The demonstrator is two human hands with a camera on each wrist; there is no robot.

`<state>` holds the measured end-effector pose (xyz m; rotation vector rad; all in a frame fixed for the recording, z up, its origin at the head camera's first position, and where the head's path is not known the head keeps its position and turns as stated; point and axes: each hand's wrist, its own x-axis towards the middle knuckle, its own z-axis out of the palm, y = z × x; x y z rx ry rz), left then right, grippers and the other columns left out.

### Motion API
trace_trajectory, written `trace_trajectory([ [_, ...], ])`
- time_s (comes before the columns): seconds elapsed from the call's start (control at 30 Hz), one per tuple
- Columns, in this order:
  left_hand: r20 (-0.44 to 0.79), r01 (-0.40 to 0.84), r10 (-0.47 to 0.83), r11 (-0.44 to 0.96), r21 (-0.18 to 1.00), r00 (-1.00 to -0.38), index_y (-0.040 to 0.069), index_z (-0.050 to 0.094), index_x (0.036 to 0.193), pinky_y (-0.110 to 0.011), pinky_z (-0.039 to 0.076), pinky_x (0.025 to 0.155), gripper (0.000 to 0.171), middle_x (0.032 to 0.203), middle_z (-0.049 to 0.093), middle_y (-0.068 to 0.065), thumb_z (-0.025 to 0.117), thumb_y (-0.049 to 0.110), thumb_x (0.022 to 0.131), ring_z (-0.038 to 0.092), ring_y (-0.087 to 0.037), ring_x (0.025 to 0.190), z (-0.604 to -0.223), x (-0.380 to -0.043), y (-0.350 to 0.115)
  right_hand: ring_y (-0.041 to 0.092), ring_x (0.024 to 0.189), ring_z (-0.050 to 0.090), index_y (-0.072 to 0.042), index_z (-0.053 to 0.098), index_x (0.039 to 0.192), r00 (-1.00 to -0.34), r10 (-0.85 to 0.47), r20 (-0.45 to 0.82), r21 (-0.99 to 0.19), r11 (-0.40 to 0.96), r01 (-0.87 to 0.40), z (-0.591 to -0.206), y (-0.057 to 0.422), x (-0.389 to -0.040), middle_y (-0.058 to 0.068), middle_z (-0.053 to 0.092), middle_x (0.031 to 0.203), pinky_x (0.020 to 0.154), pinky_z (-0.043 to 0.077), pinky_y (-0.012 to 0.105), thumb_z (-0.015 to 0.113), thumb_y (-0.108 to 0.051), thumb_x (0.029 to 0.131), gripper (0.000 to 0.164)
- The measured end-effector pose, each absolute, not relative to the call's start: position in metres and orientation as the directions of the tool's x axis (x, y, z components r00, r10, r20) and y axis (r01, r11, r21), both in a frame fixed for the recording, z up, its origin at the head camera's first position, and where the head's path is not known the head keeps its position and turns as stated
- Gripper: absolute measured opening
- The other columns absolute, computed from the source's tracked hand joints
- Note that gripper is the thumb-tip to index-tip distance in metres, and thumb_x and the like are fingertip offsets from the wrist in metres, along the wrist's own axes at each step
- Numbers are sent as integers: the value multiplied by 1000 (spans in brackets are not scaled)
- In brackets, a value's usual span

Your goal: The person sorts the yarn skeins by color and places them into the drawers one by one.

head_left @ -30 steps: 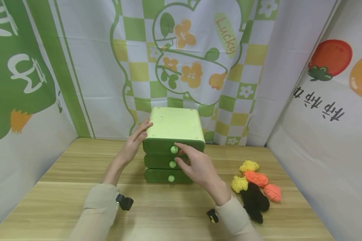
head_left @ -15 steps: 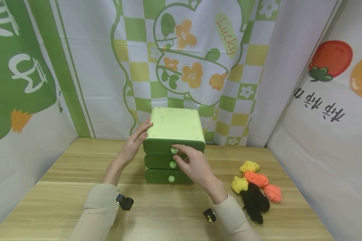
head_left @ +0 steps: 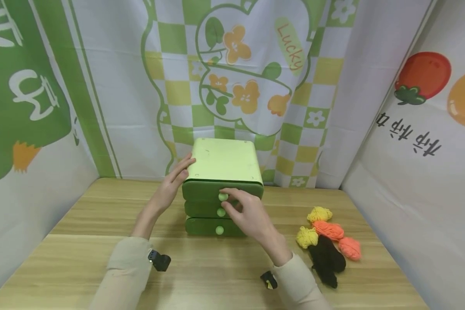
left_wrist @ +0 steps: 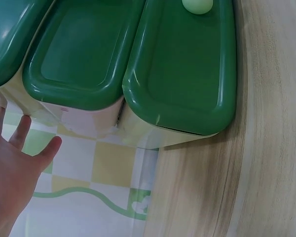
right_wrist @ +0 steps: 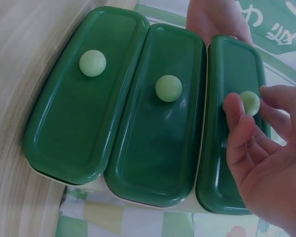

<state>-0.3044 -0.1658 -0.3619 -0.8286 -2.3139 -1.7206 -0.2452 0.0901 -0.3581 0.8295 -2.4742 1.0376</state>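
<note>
1. Top drawer (head_left: pixel 199 191) on the move! Uppermost in the cabinet (head_left: pixel 224 160) on the wooden table (head_left: pixel 213 271), its dark green front now stands slightly proud; a dark slit shows beneath the cabinet's front edge, where half a second ago there was none.

2. Right hand (head_left: pixel 253 215): a pinch on the round pale-green knob (right_wrist: pixel 250 103), fingertips bent in from either side. A second ago they were spread wider about it.

3. Left hand (head_left: pixel 170 187): no change here, fingers fairly straight and apart against the cabinet's left side and top edge, gripping nothing; steadying it, I'd judge.

4. Middle drawer (head_left: pixel 197 209) and bottom drawer (head_left: pixel 199 227): no visible shift.

5. So the opening looks barely begun; the slit is too narrow to show what's inside. The yarn bundles (head_left: pixel 328 230) lie well apart, untouched.
</note>
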Motion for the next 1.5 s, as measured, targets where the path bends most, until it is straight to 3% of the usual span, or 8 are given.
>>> trace_trajectory([
  [0.67,423,501,336,193,844,-841,14,32,156,-70,8,117,48,169,10,-2,32,26,109,2,-27,155,-363,-305,-166,4,66,62,-12,69,122,-709,-442,549,-478,530,-700,-358,94,-215,-4,73,91,60,52,16,68,-16,95,27],
  [1.33,426,503,337,189,843,-840,13,33,155,-70,7,118,49,169,10,-2,33,25,108,2,-27,155,-362,-306,-164,-2,68,59,-15,69,122,-703,-453,549,-426,571,-701,-357,97,-195,-8,72,91,61,49,14,71,-17,93,29],
  [1.5,420,497,334,189,847,-844,13,32,156,-70,7,117,49,169,10,-1,33,26,108,2,-27,155,-363,-304,-165,-2,69,59,-16,68,124,-702,-464,540,-414,580,-702,-357,97,-193,-7,73,98,61,49,13,72,-17,92,31],
])
